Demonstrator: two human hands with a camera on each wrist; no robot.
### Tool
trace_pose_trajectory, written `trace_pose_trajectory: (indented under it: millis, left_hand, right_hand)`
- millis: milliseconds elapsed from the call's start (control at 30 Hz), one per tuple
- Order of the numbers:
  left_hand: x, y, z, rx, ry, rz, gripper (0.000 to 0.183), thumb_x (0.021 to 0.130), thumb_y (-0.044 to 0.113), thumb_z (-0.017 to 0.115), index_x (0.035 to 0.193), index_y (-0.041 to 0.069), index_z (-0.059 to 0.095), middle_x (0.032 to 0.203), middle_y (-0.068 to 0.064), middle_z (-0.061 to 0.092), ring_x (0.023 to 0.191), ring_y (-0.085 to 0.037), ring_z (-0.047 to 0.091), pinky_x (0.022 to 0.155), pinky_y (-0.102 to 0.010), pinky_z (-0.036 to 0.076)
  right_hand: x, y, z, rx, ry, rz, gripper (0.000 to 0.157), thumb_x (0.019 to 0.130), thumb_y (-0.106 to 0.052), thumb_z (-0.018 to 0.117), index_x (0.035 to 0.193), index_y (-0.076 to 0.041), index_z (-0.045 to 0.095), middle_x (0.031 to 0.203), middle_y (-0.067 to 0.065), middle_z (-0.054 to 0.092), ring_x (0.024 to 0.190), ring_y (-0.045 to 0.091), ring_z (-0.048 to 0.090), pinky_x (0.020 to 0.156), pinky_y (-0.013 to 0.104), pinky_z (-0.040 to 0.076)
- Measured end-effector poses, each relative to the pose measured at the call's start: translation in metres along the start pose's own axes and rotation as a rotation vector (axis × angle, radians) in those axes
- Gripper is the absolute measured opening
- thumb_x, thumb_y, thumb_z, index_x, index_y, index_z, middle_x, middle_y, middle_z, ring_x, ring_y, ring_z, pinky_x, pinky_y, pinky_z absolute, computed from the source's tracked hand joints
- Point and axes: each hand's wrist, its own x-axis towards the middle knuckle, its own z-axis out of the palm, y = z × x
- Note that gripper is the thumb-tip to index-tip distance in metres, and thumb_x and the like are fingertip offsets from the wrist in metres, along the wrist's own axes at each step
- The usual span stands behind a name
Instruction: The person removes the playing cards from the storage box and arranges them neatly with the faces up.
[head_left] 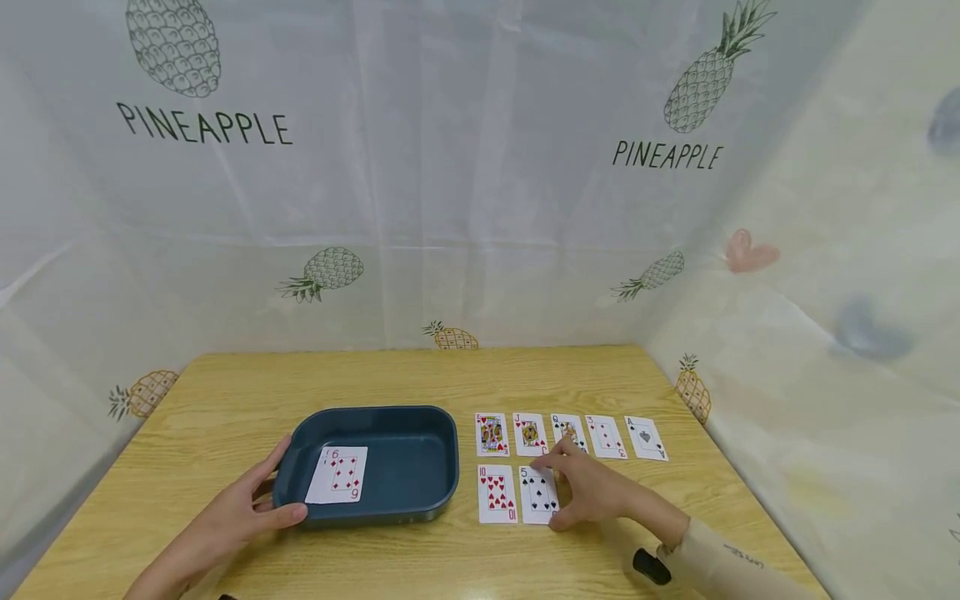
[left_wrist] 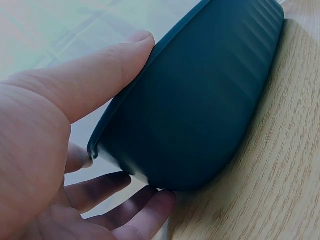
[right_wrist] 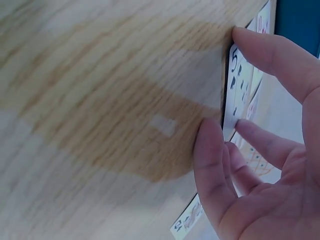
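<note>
At the left stands a dark blue rectangular tray. My left hand holds its left end, with the thumb on the rim and the fingers against the outer side. Inside it, a six of diamonds lies face up, overlapping another card. Over at the right, my right hand spans a five of spades on the wooden table. The thumb is at the card's near corner and fingertips are at its far end, pinching it between them.
Left of the five lies a ten of hearts. A row behind holds a king, a jack, a partly covered queen, a three of diamonds and an ace of spades. Pineapple-printed curtains surround the table.
</note>
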Motion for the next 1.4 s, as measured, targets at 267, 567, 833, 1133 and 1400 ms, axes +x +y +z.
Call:
trace_pose_trajectory:
  millis: [267, 567, 833, 1133, 1400]
  left_hand:
    - [0.000, -0.001, 0.000, -0.033, -0.013, 0.007, 0.111, 0.098, 0.033, 0.080, 0.172, 0.013, -0.001, 0.167, -0.038, 0.022, 0.142, -0.045, 0.049, 0.097, -0.026, 0.057]
    - [-0.003, 0.001, 0.000, -0.038, -0.014, 0.020, 0.110, 0.099, 0.032, 0.078, 0.172, 0.014, -0.001, 0.168, -0.036, 0.020, 0.144, -0.047, 0.045, 0.094, -0.021, 0.055]
    - [-0.002, -0.001, 0.001, -0.036, -0.005, 0.019, 0.110, 0.098, 0.032, 0.079, 0.172, 0.014, 0.000, 0.167, -0.037, 0.022, 0.142, -0.045, 0.050, 0.099, -0.031, 0.059]
    - [-0.002, 0.002, 0.001, -0.040, -0.008, 0.030, 0.111, 0.097, 0.031, 0.080, 0.172, 0.015, 0.000, 0.166, -0.038, 0.023, 0.140, -0.044, 0.053, 0.098, -0.031, 0.059]
    - [-0.001, 0.000, 0.001, 0.015, 0.007, 0.004, 0.112, 0.097, 0.037, 0.080, 0.172, 0.013, 0.001, 0.166, -0.039, 0.024, 0.141, -0.046, 0.050, 0.102, -0.038, 0.058]
  right_hand:
    - [0.001, -0.004, -0.004, 0.034, -0.026, 0.042, 0.083, 0.072, -0.024, 0.099, 0.144, -0.003, 0.062, 0.120, 0.008, 0.049, 0.094, 0.015, 0.044, 0.075, 0.024, 0.041]
    - [0.000, -0.003, -0.003, 0.006, -0.010, 0.049, 0.084, 0.071, -0.026, 0.099, 0.144, -0.003, 0.063, 0.119, 0.007, 0.050, 0.095, 0.014, 0.045, 0.077, 0.024, 0.043]
    - [-0.003, -0.007, -0.007, 0.024, -0.006, 0.042, 0.086, 0.073, -0.027, 0.099, 0.147, -0.006, 0.060, 0.114, 0.007, 0.049, 0.093, 0.017, 0.046, 0.075, 0.024, 0.043]
    - [0.011, -0.047, -0.019, -0.025, 0.134, -0.059, 0.072, 0.088, -0.016, 0.088, 0.153, -0.011, 0.056, 0.134, 0.011, 0.054, 0.100, 0.023, 0.057, 0.073, 0.024, 0.052]
    - [0.076, -0.121, -0.005, 0.022, 0.090, -0.115, 0.071, 0.096, -0.027, 0.082, 0.159, -0.023, 0.049, 0.140, -0.001, 0.050, 0.096, 0.019, 0.057, 0.081, 0.024, 0.051]
